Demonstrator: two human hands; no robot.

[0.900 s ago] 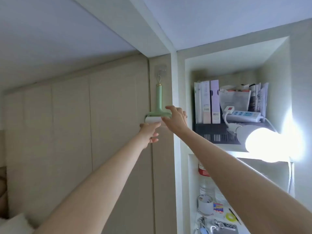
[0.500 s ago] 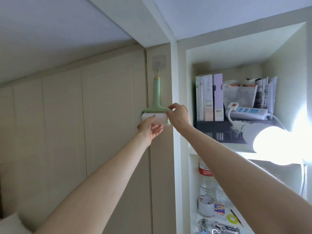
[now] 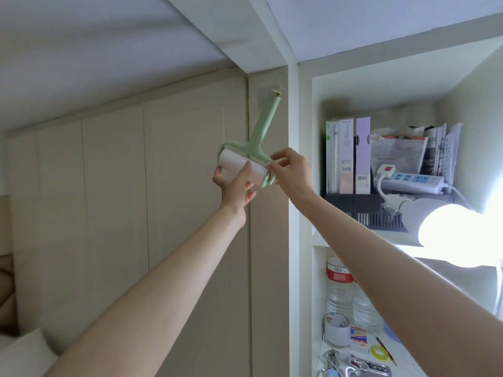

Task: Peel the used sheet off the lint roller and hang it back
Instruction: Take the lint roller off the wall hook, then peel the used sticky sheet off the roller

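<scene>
A lint roller (image 3: 261, 131) with a pale green handle and a white roll (image 3: 236, 165) is tilted, its handle top up by the clear adhesive hook (image 3: 268, 85) on the beige cupboard panel. Whether it still hangs on the hook I cannot tell. My left hand (image 3: 235, 186) cups the white roll from below, thumb across its front. My right hand (image 3: 292, 175) pinches the roller's right end at the green frame with thumb and forefinger.
To the right stands a white shelf unit (image 3: 304, 186) with files, papers and a power strip (image 3: 408, 180) on top. A bright lamp (image 3: 449, 232) glares at the right. Bottles, tape rolls and keys fill the lower shelf. Beige cupboard doors (image 3: 114, 200) cover the left.
The roller hung straight down before; now its head is swung left and toward me, tilted. My left hand has closed around the roll and my right hand grips its end.
</scene>
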